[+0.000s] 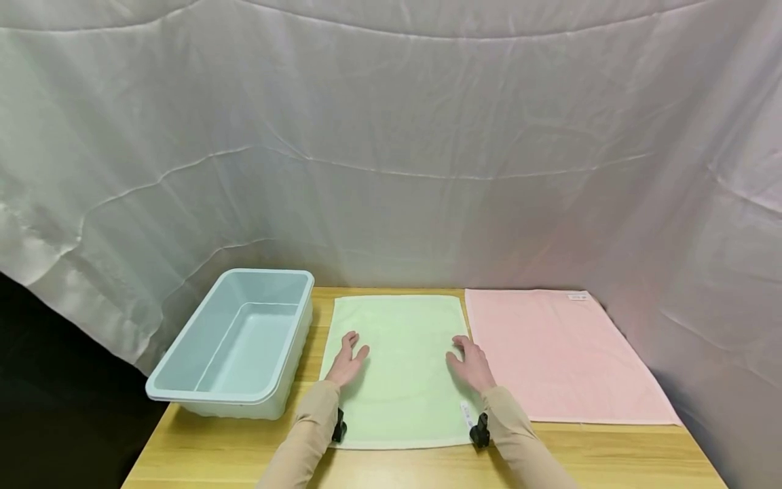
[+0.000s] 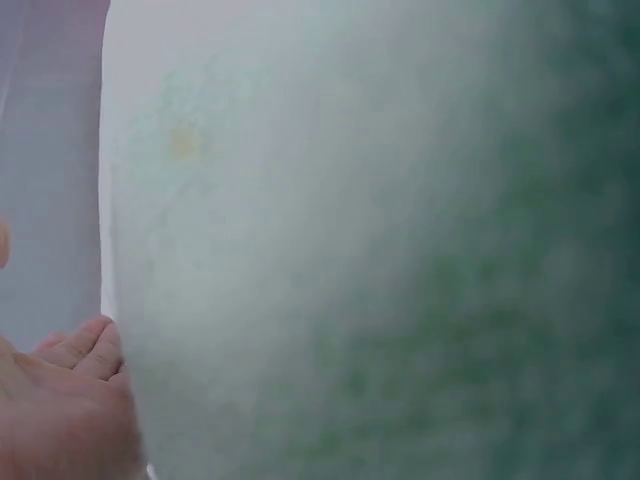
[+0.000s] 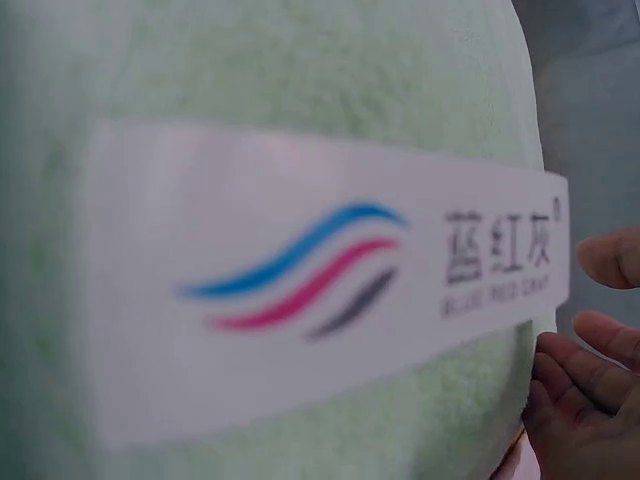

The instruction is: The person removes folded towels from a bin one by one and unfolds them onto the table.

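Note:
A pale green towel [image 1: 403, 367] lies spread flat on the table. Over its left edge is my left hand [image 1: 348, 361], fingers loosely bent with the thumb apart, holding nothing. Across from it, my right hand [image 1: 473, 365] is over the right edge, also with nothing in its grasp. Whether either hand touches the cloth cannot be told. Green fabric fills most of the left wrist view, blurred, with the left fingers [image 2: 95, 350] beside its edge. In the right wrist view a white label [image 3: 290, 290] with coloured wavy stripes stands out on the towel, near the right fingers [image 3: 585, 375].
To the left stands a light blue plastic tub [image 1: 287, 367] with nothing visible inside. A pink towel [image 1: 562, 360] is laid flat on the right, beside the green one. Grey curtain [image 1: 391, 136] hangs behind the wooden table [image 1: 214, 455].

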The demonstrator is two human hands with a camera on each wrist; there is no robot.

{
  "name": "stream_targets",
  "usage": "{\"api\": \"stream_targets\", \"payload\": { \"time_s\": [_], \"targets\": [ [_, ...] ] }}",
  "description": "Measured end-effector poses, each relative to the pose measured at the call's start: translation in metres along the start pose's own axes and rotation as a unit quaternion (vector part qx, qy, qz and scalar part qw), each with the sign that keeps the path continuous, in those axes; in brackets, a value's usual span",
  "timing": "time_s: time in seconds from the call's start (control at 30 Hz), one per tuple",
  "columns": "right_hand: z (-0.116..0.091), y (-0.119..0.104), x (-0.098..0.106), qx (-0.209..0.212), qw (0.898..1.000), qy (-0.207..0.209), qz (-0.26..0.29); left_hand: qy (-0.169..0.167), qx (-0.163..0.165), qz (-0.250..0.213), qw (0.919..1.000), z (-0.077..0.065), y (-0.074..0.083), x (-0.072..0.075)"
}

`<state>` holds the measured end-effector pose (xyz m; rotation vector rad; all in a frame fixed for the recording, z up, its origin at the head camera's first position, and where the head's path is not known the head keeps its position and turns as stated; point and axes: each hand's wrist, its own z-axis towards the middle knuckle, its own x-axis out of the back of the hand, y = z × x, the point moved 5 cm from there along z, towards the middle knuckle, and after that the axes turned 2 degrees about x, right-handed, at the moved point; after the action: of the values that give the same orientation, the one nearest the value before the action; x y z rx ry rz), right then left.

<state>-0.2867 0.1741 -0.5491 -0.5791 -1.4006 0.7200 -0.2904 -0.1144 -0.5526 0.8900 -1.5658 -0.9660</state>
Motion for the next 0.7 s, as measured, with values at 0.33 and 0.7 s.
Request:
{"api": "stream_targets", "payload": {
  "time_s": [0.33, 0.7],
  "targets": [
    [0.006, 0.005, -0.001, -0.008, 1.0, -0.001, 0.021, 0.001, -0.008, 0.002, 1.0, 0.009, -0.002, 0.001],
    [0.005, 0.007, 0.003, 0.008, 0.999, 0.016, 0.043, -0.007, -0.008, 0.008, 0.9999, 0.01, 0.003, 0.002]
  ]
}}
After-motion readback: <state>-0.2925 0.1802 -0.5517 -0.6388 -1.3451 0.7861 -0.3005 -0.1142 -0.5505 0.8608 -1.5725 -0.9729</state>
